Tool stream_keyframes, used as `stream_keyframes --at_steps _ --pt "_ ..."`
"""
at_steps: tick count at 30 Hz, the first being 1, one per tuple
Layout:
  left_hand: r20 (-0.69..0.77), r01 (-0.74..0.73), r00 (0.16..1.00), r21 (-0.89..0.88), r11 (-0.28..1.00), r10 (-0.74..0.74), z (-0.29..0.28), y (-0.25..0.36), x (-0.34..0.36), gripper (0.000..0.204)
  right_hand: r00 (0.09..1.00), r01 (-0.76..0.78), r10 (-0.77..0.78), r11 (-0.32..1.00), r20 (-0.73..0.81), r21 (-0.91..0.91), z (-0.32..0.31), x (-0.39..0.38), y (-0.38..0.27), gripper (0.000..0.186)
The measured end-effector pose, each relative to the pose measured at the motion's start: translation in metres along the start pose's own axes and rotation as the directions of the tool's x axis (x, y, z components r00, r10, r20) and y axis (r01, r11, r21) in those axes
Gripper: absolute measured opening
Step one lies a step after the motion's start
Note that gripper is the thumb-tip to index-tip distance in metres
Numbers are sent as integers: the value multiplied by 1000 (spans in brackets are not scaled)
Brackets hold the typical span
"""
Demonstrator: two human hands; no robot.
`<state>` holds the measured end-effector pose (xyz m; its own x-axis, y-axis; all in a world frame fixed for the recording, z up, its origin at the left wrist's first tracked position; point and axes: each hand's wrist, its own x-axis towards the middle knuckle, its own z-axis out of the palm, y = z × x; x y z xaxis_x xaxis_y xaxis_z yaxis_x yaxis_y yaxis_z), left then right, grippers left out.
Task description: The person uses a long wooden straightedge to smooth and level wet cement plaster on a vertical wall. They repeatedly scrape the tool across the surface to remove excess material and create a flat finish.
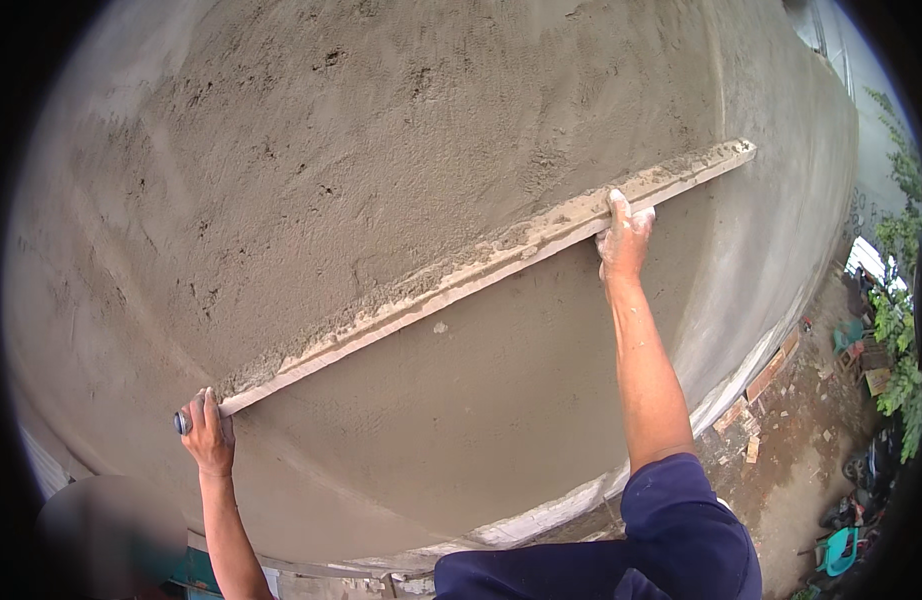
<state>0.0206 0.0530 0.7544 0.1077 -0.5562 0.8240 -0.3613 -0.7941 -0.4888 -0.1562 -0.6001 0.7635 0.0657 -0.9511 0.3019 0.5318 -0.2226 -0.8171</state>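
Note:
A long straightedge (451,290) lies slantwise against the plastered wall (281,150), its left end lower than its right. Wet mortar is heaped along its upper side. My left hand (210,432) is closed round the lower left end, and a small dark rounded piece shows beside its fingers. Nearer the other end, my right hand (626,238) grips the bar from below, the thumb and fingers smeared with pale mortar. Above the bar the plaster is rough and pitted; below it the surface looks smoother.
Smoother grey wall (771,230) continues to the right. Down at the lower right is the ground (781,480), with broken bricks (751,449), a turquoise chair (838,550) and other clutter. Green leaves (901,340) hang at the right edge. A blurred dark shape (111,530) covers the lower left.

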Motion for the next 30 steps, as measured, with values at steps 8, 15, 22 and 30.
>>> stream_keyframes --at_steps 8,15,22,30 --pt "-7 284 958 -96 954 -286 3 37 -81 48 946 -325 325 944 -7 56 -107 -118 96 60" --pt "593 569 562 -783 -250 -576 -16 65 -181 72 824 -530 517 848 -230 7 -225 -231 179 42" --pt "887 362 405 -377 -852 -220 -8 64 -254 34 697 -715 557 582 -452 -387 -329 -332 245 92" --pt "935 276 334 -214 -937 -115 -7 96 -270 18 668 -693 490 136 -560 -708 -377 -386 257 75"
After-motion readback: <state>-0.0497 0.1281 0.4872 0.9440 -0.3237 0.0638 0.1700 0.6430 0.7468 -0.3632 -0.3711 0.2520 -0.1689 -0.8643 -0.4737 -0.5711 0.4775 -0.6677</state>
